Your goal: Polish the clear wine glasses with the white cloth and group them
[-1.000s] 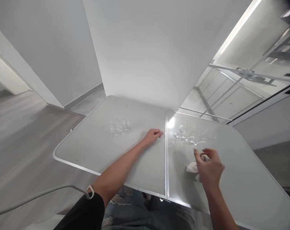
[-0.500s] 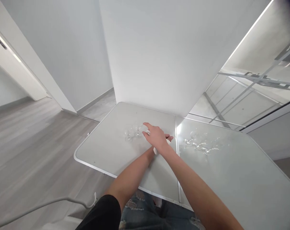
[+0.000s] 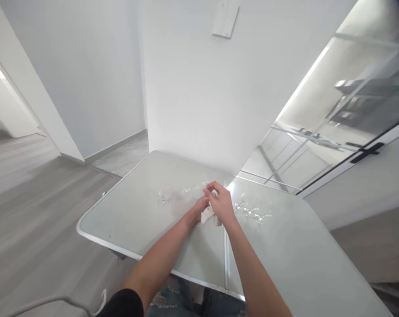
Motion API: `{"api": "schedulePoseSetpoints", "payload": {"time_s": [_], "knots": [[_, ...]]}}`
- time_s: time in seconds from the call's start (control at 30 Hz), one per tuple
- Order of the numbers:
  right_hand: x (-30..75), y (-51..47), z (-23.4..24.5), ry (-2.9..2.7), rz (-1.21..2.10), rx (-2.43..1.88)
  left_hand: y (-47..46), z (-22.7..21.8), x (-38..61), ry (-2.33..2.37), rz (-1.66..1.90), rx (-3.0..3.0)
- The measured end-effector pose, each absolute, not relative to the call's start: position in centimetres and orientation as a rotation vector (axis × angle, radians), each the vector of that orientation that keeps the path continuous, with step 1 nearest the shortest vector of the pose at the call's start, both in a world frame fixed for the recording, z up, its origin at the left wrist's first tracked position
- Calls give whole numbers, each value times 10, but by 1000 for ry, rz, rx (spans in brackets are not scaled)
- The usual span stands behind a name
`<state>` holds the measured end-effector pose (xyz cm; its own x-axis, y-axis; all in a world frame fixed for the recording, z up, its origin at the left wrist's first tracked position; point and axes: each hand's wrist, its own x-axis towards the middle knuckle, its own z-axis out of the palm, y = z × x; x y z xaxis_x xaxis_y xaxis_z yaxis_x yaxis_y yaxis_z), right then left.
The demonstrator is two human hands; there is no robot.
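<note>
Both my hands meet over the middle of a grey folding table [image 3: 120, 220]. My right hand [image 3: 221, 206] is closed on a small white cloth [image 3: 206, 216] and seems to grip a clear glass [image 3: 199, 187] with it. My left hand [image 3: 195, 211] sits just beneath, fingers curled against the cloth. To the left, one clear stemmed glass [image 3: 163, 197] stands on the table. To the right of the table's centre seam, several more clear glasses [image 3: 252, 210] stand in a group.
A white wall [image 3: 202, 97] rises right behind the table, with a white switch plate [image 3: 225, 17] high up. A glass partition [image 3: 334, 110] with a black handle stands at right. Grey wood floor [image 3: 37, 185] lies to the left. A grey cable [image 3: 37, 304] runs at bottom left.
My right hand carried the white cloth from the right half of the table across the seam to the left group of glasses. It now meets my left hand at the centre.
</note>
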<state>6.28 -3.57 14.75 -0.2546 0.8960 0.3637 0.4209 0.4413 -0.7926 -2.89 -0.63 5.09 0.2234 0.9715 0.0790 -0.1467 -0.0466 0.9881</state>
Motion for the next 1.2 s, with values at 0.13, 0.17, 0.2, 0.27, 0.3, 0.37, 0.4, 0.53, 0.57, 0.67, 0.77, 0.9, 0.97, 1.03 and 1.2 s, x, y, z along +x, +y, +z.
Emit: {"api": "schedulePoseSetpoints", "payload": {"time_s": [0.13,0.17,0.2,0.27,0.3,0.37,0.4,0.53,0.57,0.67,0.77,0.9,0.97,1.03,1.2], "knots": [[124,-67,148,-1706,918,-1105,-11,41,-40,574,840,1137],[136,-74,142,-1654,945,-1131,-13,37,-43,466,737,1069],[146,-80,134,-1614,970,-1151,-16,34,-46,389,665,1043],[161,-87,117,-1548,1054,-1184,-23,31,-46,307,560,1086],[166,-88,108,-1491,1107,-1191,-27,31,-44,299,512,1113],[174,-87,92,-1302,1215,-1168,-36,33,-34,320,519,1128],[177,-85,85,-1168,1265,-1122,-41,35,-28,343,584,1111],[180,-74,67,-665,1411,-840,-60,37,-3,523,1011,999],[178,-71,63,-589,1433,-808,-63,36,0,596,1099,994],[169,-63,52,-489,1483,-738,-70,30,3,786,1254,1039],[158,-57,39,-464,1533,-636,-73,25,0,792,1244,1091],[151,-55,24,-469,1523,-616,-77,22,1,811,1121,1179],[151,-54,21,-458,1490,-608,-78,22,2,886,1132,1189],[152,-54,21,-467,1466,-603,-75,24,3,934,1243,1128],[153,-57,22,-685,1528,-633,-66,30,-5,880,1531,908]]}}
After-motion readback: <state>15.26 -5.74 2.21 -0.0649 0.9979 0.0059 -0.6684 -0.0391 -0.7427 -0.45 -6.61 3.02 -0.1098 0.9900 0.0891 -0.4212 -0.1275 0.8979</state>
